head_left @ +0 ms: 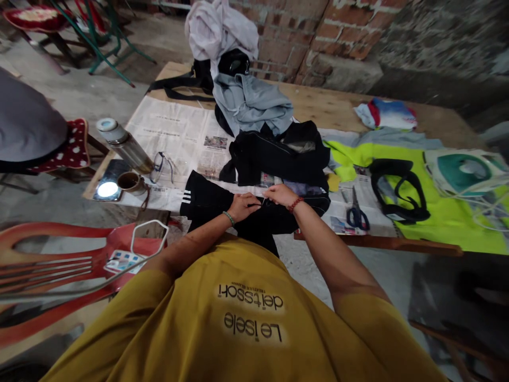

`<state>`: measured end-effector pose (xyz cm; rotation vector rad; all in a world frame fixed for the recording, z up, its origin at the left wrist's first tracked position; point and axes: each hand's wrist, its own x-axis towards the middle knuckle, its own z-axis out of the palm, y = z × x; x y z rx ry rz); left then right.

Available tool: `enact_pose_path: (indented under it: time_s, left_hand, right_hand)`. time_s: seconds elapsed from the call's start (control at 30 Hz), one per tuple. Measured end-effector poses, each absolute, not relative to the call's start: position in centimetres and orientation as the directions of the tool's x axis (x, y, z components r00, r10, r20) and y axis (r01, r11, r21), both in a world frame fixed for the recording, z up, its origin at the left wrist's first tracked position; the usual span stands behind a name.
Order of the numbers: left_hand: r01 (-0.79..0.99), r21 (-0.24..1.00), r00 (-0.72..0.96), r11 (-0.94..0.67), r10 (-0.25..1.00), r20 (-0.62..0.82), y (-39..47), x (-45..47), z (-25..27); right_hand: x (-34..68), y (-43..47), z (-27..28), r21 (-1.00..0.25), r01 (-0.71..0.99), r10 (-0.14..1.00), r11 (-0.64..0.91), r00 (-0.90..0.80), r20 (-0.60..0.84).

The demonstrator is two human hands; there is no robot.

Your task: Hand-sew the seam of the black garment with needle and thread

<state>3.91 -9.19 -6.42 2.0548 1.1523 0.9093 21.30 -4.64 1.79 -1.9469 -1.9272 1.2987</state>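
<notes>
A black garment (209, 193) with white stripes at its left end lies along the table's front edge. My left hand (243, 207) presses on this cloth with its fingers closed together, gripping a fold. Just to the right, my right hand (280, 195) is closed in a pinch over the same cloth; whatever sits between its fingertips is too small to make out. A tiny pale spot shows on the fabric between the two hands. Behind them is a heap of black clothing (278, 156). Dark-handled scissors (357, 215) lie right of my right hand.
Newspaper (175, 127) covers part of the wooden table. Left stand a flask (123, 143), a mug (131, 183), glasses (161, 168) and a phone (108, 180) with its light on. Right are a black strap (400, 191) and an iron (465, 170) on neon cloth. A red chair (91, 233) stands front left.
</notes>
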Motion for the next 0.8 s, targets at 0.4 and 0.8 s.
enact_pose_path:
  time_s: [0.4,0.8]
  left_hand:
    - [0.466,0.772,0.396,-0.432,0.882,0.255,-9.1,3.8,-6.3]
    - [0.513,0.75,0.383,-0.419,0.893,0.237,-9.4,4.0,-6.1]
  right_hand:
    - [20.9,-4.2,1.0,-0.557,0.822,0.856,-0.116,-0.202,-0.476]
    - [20.0,-4.8,0.9,-0.615,0.726,0.822,-0.307,-0.123,-0.556]
